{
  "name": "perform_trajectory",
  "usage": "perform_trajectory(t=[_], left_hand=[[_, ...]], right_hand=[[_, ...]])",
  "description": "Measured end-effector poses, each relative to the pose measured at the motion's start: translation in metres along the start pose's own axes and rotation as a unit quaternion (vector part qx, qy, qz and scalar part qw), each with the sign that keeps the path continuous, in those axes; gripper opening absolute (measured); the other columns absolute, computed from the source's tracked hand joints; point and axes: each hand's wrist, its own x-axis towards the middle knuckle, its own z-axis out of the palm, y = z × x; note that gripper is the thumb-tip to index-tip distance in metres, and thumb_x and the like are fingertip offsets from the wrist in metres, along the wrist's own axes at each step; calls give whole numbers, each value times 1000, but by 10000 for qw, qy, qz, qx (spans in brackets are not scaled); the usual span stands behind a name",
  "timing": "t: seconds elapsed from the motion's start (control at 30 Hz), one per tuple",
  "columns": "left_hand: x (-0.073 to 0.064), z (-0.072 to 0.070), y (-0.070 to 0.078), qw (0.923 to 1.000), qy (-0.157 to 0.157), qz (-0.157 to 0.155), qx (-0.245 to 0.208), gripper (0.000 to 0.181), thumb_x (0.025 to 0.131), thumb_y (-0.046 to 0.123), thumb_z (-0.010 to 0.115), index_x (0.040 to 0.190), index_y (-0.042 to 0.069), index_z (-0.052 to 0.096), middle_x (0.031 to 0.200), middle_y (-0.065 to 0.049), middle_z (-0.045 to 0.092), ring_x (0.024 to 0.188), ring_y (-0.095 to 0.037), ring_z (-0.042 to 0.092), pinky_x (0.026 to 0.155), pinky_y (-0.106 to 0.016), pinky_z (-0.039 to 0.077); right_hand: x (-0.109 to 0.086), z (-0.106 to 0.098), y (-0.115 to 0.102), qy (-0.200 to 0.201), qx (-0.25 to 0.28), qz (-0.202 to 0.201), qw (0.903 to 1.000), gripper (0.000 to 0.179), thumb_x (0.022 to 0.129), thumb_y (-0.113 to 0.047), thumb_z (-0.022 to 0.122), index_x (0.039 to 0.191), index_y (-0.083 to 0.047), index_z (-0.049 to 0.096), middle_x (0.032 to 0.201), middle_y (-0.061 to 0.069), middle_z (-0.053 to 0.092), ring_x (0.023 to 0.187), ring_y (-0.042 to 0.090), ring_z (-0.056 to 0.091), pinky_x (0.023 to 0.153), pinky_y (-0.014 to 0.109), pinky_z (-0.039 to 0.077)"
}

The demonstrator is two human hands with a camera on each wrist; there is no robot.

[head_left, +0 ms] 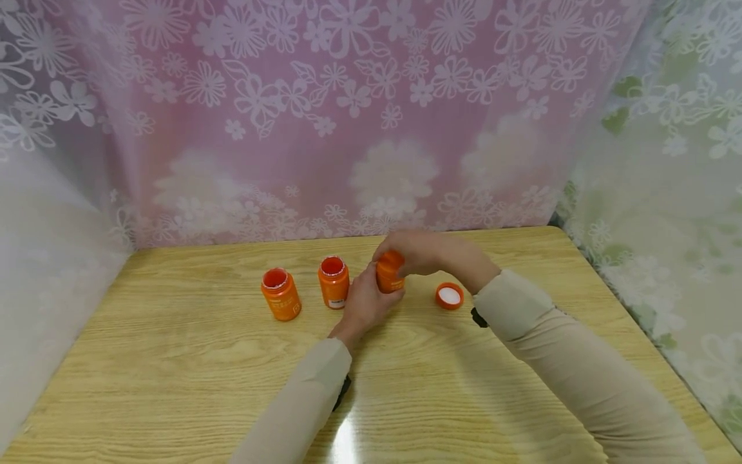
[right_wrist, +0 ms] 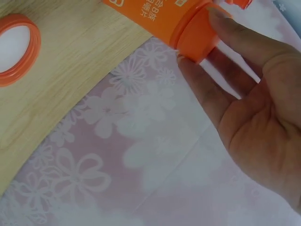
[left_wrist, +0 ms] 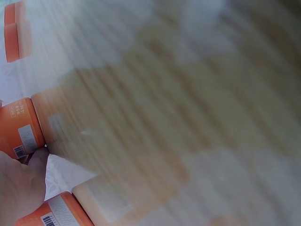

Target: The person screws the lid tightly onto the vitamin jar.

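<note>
My left hand [head_left: 369, 299] grips the body of an orange plastic bottle [head_left: 390, 278] standing on the table. From above, my right hand [head_left: 426, 250] pinches the bottle's orange screw cap [right_wrist: 196, 35] between thumb and fingers. In the right wrist view the cap sits on the bottle's top, and pale printed lettering shows on the body. Just left of my left hand is a second orange bottle [head_left: 334, 287] with its mouth uncovered. Farther left stands a third orange bottle [head_left: 282, 301], also uncapped.
An orange cap [head_left: 449, 296] lies on the wooden table [head_left: 232, 386] right of the held bottle, its white inside facing up. Flowered pink cloth [head_left: 324, 129] hangs behind the table, and pale flowered cloth [head_left: 684, 193] hangs along the right side.
</note>
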Motion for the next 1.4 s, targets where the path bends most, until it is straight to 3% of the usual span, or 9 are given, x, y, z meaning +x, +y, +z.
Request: perform_trajectory(t=[0.1, 0.3, 0.37, 0.43, 0.53, 0.67, 0.8, 1.17, 1.4], left_hand=[[0, 0, 0, 10000, 1, 29, -53, 58, 82, 27, 76, 128, 8, 46, 117, -7, 62, 99, -22, 62, 93, -36, 47], [0, 1, 0, 9999, -65, -13, -145, 55, 82, 27, 76, 127, 9, 48, 120, -6, 61, 104, -22, 61, 95, -37, 47], [-1, 1, 1, 9998, -72, -14, -174, 55, 82, 27, 76, 126, 9, 49, 120, -6, 61, 104, -23, 61, 94, -37, 47], [-1, 1, 1, 9998, -67, -15, -167, 56, 82, 28, 77, 127, 9, 49, 120, -6, 62, 104, -23, 61, 94, -37, 47], [-1, 1, 1, 9999, -47, -5, -96, 58, 82, 28, 77, 127, 8, 48, 117, -7, 62, 100, -23, 62, 92, -37, 48], [0, 2, 1, 10000, -5, 7, -1, 60, 81, 28, 77, 128, 7, 47, 115, -8, 63, 97, -24, 62, 91, -37, 48], [0, 2, 1, 10000, -17, 11, -15, 62, 81, 27, 77, 130, 7, 46, 117, -8, 62, 99, -24, 62, 93, -38, 48], [1, 1, 1, 10000, -45, 12, 27, 57, 82, 27, 77, 126, 8, 46, 116, -7, 62, 99, -23, 62, 92, -36, 48], [0, 1, -1, 10000, -6, 58, -21, 57, 81, 27, 77, 125, 7, 47, 114, -7, 62, 97, -23, 62, 93, -37, 47]], right_hand=[[2, 1, -5, 116, -265, 288, 9992, 41, 87, -11, 70, 127, -8, 60, 123, 8, 58, 108, 26, 54, 94, 41, 44], [6, 6, -9, 223, -674, 953, 9929, 34, 91, -39, 64, 103, -7, 62, 89, 4, 60, 77, 22, 54, 68, 34, 46], [6, 7, -8, 223, -765, 1048, 9913, 44, 92, -46, 60, 112, -7, 61, 100, 8, 62, 87, 25, 58, 76, 37, 48], [3, 5, -5, 239, -673, 923, 9932, 51, 92, -45, 60, 128, -8, 55, 121, 12, 58, 108, 29, 56, 89, 42, 46], [-2, 1, -1, 255, -422, 337, 9982, 56, 92, -29, 65, 141, -10, 46, 142, 14, 44, 130, 32, 41, 104, 48, 35], [-7, -2, 1, 202, -164, -374, 9990, 42, 87, -6, 69, 128, -9, 60, 131, 9, 55, 122, 29, 47, 102, 45, 38], [-6, 0, 1, 245, -166, -348, 9990, 37, 86, -4, 70, 122, -8, 64, 123, 7, 59, 116, 27, 51, 100, 44, 40], [-2, 4, -7, 476, -408, 178, 9979, 42, 88, -17, 70, 127, -5, 60, 121, 11, 59, 105, 27, 55, 91, 41, 46], [-5, 0, 2, 222, -109, -203, 9995, 54, 87, -9, 71, 137, -12, 52, 142, 13, 44, 129, 31, 41, 103, 46, 37]])
